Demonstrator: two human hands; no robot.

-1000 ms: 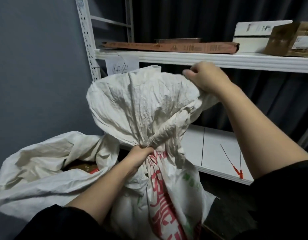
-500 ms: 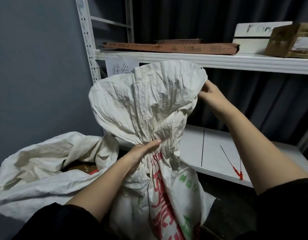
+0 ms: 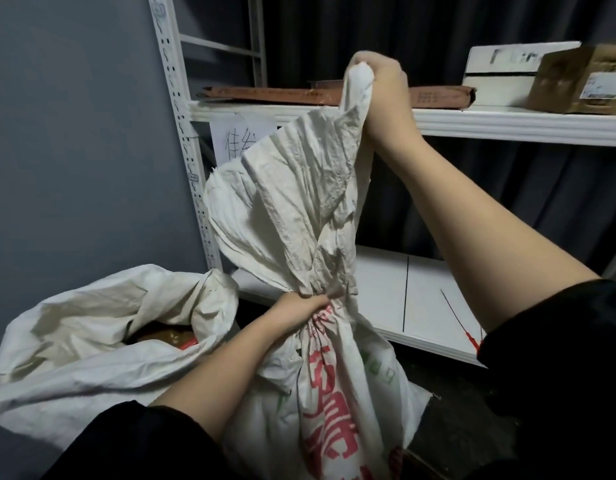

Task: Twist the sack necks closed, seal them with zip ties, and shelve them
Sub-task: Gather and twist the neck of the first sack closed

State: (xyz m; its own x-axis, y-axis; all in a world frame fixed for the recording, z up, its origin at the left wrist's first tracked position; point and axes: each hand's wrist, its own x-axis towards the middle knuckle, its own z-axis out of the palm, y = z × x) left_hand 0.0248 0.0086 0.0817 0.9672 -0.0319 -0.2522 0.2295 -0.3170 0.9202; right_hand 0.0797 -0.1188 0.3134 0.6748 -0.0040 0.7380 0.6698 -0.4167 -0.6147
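Now both hands are gripping a white woven sack (image 3: 292,216) in front of the shelving.

Left hand (image 3: 301,304) is clenching around the gathered neck, while right hand (image 3: 379,81) is pinching the sack's top corner, holding it high by the upper shelf (image 3: 490,124). Large red characters and smaller green print are running down the sack's body, too creased to read. A handwritten paper label (image 3: 235,140) is hanging under the upper shelf. A second open sack (image 3: 92,327) is slumping on the left, and red zip ties (image 3: 467,336) are lying on the lower shelf (image 3: 386,296).
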